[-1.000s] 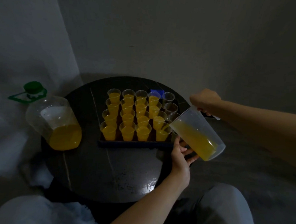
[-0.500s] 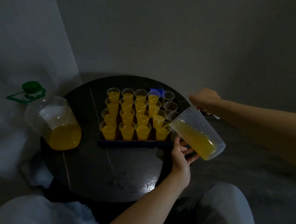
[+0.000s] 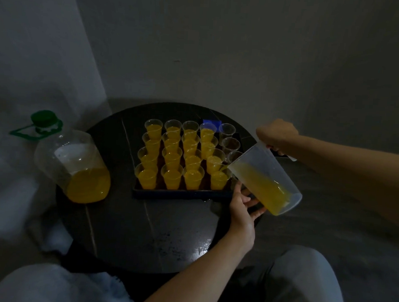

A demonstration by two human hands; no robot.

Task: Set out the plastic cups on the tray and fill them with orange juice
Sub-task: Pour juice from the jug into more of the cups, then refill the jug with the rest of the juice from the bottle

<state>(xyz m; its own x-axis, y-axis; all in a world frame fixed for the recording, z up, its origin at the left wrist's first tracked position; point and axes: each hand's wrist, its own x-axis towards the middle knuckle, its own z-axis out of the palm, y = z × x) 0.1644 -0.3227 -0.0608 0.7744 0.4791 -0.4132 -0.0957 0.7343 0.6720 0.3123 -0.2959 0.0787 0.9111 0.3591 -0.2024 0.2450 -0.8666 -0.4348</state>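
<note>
A dark tray (image 3: 180, 193) on the round black table holds several clear plastic cups in rows. Most of them hold orange juice (image 3: 172, 177); the three empty cups (image 3: 230, 143) in the right column are clear. My right hand (image 3: 277, 133) grips the handle of a clear jug (image 3: 265, 179), tilted left, and juice runs from its spout into a cup (image 3: 220, 178) in the front row. My left hand (image 3: 243, 207) rests at the tray's front right corner beneath the jug, fingers loosely curled; whether it grips the tray or a cup there is unclear.
A large clear bottle (image 3: 77, 167) with a green cap (image 3: 43, 117), part full of juice, stands at the table's left edge. A wet patch (image 3: 200, 248) shines on the table (image 3: 120, 227) near its front edge. My knees are below the table. Grey walls stand behind.
The jug has stayed tilted over the front right cups and juice keeps running out. Both hands have hardly moved.
</note>
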